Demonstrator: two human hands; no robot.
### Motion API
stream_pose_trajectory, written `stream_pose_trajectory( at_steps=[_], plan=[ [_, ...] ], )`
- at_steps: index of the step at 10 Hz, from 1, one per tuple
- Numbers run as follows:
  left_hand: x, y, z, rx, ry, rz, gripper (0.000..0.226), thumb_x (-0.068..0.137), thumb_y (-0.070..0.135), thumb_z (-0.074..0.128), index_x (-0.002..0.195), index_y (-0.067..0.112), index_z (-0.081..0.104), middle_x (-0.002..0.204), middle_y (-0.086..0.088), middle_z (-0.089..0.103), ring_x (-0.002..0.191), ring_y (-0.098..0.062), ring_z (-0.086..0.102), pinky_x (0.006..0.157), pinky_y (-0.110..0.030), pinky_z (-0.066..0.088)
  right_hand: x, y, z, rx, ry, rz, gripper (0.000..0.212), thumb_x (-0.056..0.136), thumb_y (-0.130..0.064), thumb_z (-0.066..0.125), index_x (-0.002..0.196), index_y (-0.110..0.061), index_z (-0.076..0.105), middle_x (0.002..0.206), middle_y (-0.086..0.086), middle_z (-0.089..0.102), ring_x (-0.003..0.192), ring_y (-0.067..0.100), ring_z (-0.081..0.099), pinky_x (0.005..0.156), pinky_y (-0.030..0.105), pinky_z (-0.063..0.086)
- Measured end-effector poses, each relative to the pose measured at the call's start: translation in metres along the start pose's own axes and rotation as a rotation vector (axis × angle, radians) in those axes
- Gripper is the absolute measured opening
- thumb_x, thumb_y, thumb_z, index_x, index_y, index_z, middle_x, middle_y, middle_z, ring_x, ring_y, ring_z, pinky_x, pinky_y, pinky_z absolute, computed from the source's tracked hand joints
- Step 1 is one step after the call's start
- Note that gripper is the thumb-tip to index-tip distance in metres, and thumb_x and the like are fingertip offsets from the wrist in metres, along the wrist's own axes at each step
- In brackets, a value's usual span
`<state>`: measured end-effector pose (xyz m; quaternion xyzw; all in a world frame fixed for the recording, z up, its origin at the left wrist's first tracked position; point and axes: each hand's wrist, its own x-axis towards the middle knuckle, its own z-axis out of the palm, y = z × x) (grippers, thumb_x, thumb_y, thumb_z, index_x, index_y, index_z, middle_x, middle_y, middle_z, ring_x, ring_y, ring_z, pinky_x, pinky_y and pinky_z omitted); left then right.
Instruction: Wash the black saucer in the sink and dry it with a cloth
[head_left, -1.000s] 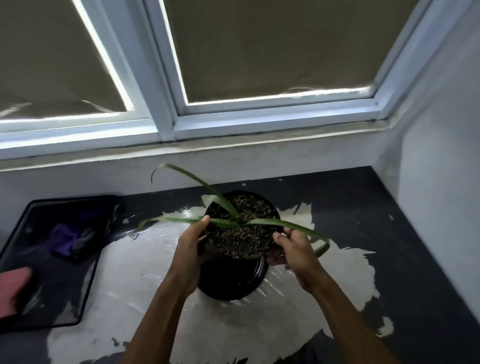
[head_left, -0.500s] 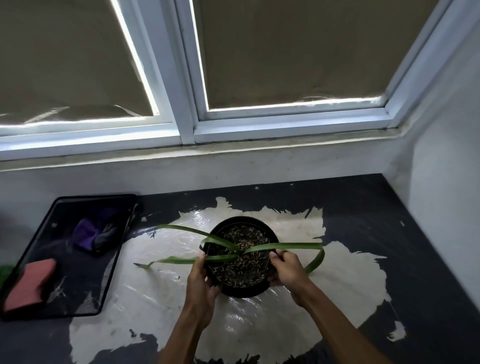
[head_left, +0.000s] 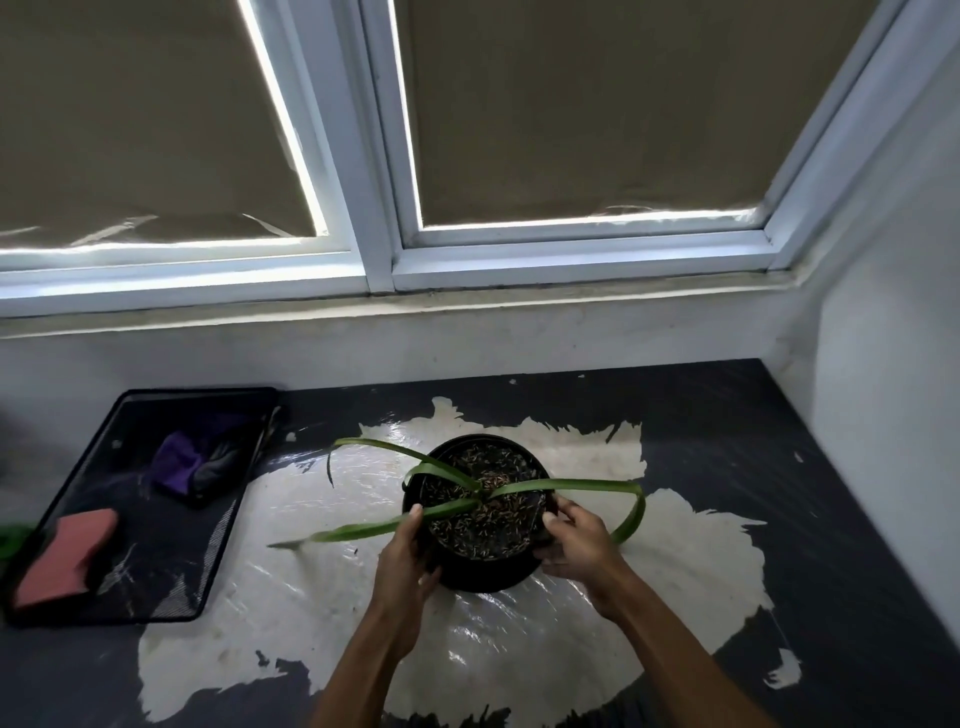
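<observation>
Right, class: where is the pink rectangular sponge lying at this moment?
In the head view, the pink rectangular sponge lies at the near left corner of the black mesh tray, nearer than the purple cloth and far left of the black plant pot.

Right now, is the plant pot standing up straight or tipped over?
Standing upright. The black plant pot sits on the counter with its soil facing up, held on both sides by the left hand and the right hand.

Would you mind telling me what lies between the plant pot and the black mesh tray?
In the head view, only bare glossy counter, crossed by two leaf tips, separates the pot from the tray.
</observation>
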<state>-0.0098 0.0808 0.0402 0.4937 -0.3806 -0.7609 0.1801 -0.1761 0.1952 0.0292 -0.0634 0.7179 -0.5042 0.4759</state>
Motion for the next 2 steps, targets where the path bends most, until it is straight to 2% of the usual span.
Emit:
stream_pose_trajectory(
  at_steps=[1, 2],
  plan=[
    [-0.013, 0.005, -0.019, 0.182, -0.039, -0.066, 0.035, 0.097, 0.044, 0.048, 0.119, 0.020, 0.058, 0.123, -0.003, 0.061, 0.114, -0.025, 0.059, 0.096, -0.044, 0.049, -0.008, -0.001, -0.004, -0.120, 0.026, -0.028, 0.047, 0.100, -0.016, 0.049, 0.146, -0.018, 0.038, 0.104, 0.008, 0.065, 0.077, 0.020, 0.063, 0.058, 0.027, 0.047],
    [-0.028, 0.011, -0.041, 0.337, -0.068, -0.117, 0.029, 0.095, 0.037, 0.055, 0.111, 0.015, 0.065, 0.113, -0.009, 0.070, 0.103, -0.028, 0.066, 0.088, -0.041, 0.052, -0.020, 0.000, -0.009, -0.159, 0.046, -0.080, 0.043, 0.096, -0.013, 0.055, 0.139, -0.011, 0.048, 0.086, 0.004, 0.061, 0.064, 0.015, 0.056, 0.055, 0.028, 0.042]
  ],
)
